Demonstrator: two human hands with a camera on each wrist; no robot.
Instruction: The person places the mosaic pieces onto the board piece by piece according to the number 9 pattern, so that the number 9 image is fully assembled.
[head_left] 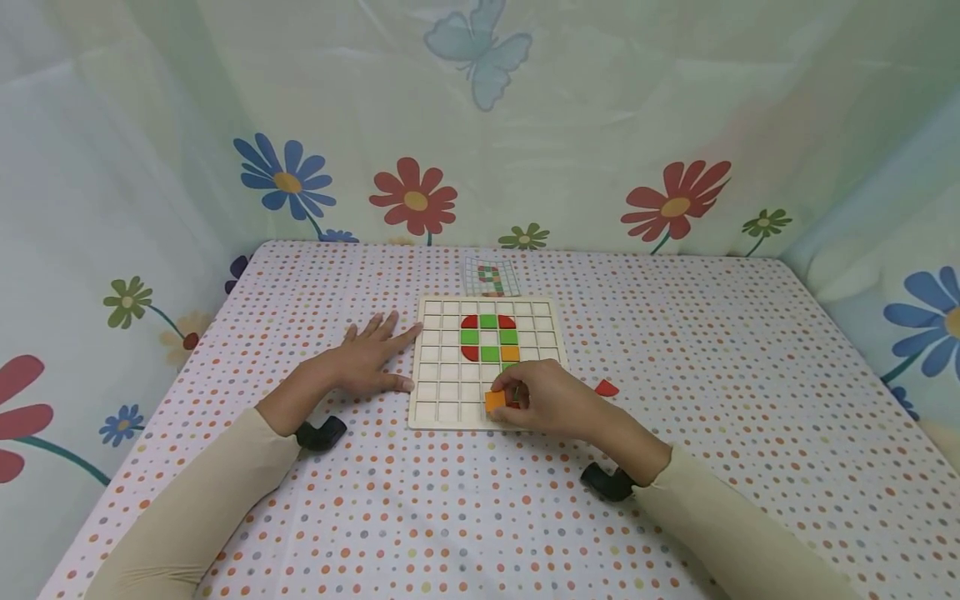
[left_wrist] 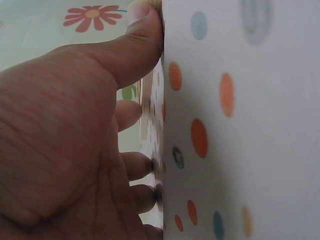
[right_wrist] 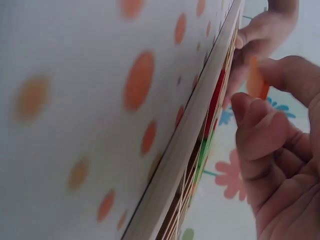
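My right hand (head_left: 551,398) pinches an orange square tile (head_left: 495,402) between thumb and fingers, over the lower part of a wooden grid board (head_left: 437,392). In the right wrist view the orange tile (right_wrist: 257,82) is held above the board's surface. On the board, red quarter-round pieces (head_left: 469,322), green squares (head_left: 488,321) and an orange square (head_left: 510,354) ring a bare cell, with more green below. My right hand hides some lower cells. Spread flat, my left hand (head_left: 367,358) rests on the cloth, its thumb and index fingertips at the board's left edge.
A pattern card (head_left: 491,277) with a small coloured grid lies just behind the board. To the board's right a loose red quarter-round piece (head_left: 606,388) lies on the dotted tablecloth (head_left: 420,517). Dark wrist cameras (head_left: 609,482) sit under both wrists. A flowered curtain (head_left: 585,108) hangs behind.
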